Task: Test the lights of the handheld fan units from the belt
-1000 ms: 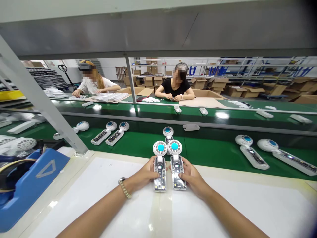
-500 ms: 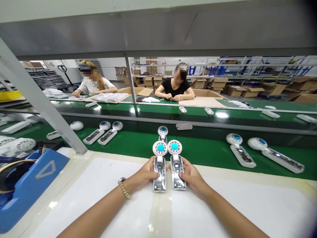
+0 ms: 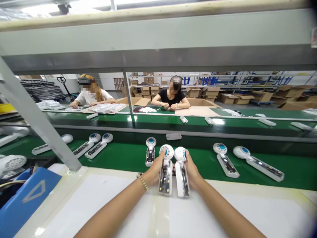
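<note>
Two white handheld devices with round vented heads and clear-fronted handles showing circuit boards are held side by side over the table's back edge. My left hand (image 3: 156, 167) is closed on the left device (image 3: 165, 177), thumb at its head. Closed round the head and neck of the right device (image 3: 182, 178) is my right hand (image 3: 193, 168); that device is turned partly on its side. Just behind, a similar device (image 3: 150, 156) lies on the green conveyor (image 3: 128, 155). The undersides of both held devices are hidden.
More devices lie on the belt at left (image 3: 96, 149) and right (image 3: 228, 165). A blue tape dispenser (image 3: 37, 198) stands at the near left beside a slanted metal post (image 3: 42, 115). Two people sit across the line, near open cartons. A beam (image 3: 158, 59) spans overhead.
Both hands have shifted slightly right, moving up to the device heads, and the right device has rotated. The view has tilted up. Belt devices appear further left.
</note>
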A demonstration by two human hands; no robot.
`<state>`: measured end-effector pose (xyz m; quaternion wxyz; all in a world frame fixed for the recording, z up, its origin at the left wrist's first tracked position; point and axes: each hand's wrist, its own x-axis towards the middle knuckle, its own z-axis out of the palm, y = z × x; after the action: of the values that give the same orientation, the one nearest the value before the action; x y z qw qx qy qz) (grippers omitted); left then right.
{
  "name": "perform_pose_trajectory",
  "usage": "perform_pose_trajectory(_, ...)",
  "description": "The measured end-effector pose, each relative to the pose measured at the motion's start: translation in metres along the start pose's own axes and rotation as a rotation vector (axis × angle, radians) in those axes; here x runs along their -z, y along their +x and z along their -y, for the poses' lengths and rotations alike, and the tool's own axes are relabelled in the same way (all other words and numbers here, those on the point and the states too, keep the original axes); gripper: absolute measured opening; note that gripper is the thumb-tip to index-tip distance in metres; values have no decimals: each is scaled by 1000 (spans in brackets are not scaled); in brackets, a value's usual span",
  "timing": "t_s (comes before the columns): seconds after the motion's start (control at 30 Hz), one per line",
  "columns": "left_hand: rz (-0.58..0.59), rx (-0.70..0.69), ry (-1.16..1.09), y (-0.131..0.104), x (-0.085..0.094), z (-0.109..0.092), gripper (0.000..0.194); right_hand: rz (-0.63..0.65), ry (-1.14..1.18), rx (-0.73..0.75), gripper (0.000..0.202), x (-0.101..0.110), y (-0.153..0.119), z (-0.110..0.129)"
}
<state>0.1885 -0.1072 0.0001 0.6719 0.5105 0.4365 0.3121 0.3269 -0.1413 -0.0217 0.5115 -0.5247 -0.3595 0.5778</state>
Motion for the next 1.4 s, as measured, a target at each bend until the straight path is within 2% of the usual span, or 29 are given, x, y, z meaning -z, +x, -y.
perform_pose_trajectory(0.1, -149, -160, 203, 30, 3, -23, 46, -112, -167, 103, 41, 26, 34, 8)
perform_pose_trajectory(0.2, -263, -256, 328, 35, 24, -33, 37, -234, -367, 219, 17, 56, 60, 16)
perform_pose_trajectory(0.3, -343, -378, 431, 16, 57, -21, 36, -272, -498, 359, 22, 70, 88, 27)
perform_pose_trajectory(0.4, -447, -520, 694, -6, 91, 8, 40, -184, -566, 460, 21, 62, 127, 40)
perform_pose_trajectory(0.5, -498, -442, 816, -17, 114, 31, 47, -62, -587, 506, 19, 45, 171, 49)
perform_pose_trajectory(0.63, -548, -365, 810, -15, 120, 38, 49, 90, -597, 503, 18, 27, 218, 52)
perform_pose_trajectory(0.77, -652, -318, 760, -1, 125, 45, 50, 222, -638, 442, 15, 19, 246, 49)
perform_pose_trajectory(0.9, -673, -248, 687, 15, 142, 63, 57, 280, -653, 414, 13, 14, 265, 48)
perform_pose_trajectory(0.97, -658, -219, 633, 21, 150, 70, 62, 255, -663, 412, 13, 13, 279, 54)
perform_pose_trajectory(1.03, -648, -179, 593, 26, 154, 73, 70, 177, -681, 408, 16, 10, 297, 65)
perform_pose_trajectory(1.13, -670, -103, 572, 30, 152, 71, 78, -38, -697, 406, 17, 0, 328, 79)
perform_pose_trajectory(1.2, -732, -65, 585, 31, 148, 67, 81, -186, -678, 424, 12, -8, 342, 77)
perform_pose_trajectory(1.27, -802, -43, 609, 29, 145, 64, 84, -253, -639, 463, 4, -13, 345, 67)
perform_pose_trajectory(1.33, -844, -33, 627, 27, 142, 63, 85, -245, -588, 514, 14, -12, 335, 54)
perform_pose_trajectory(1.4, -861, -33, 628, 25, 142, 62, 84, -212, -518, 580, 22, -4, 313, 46)
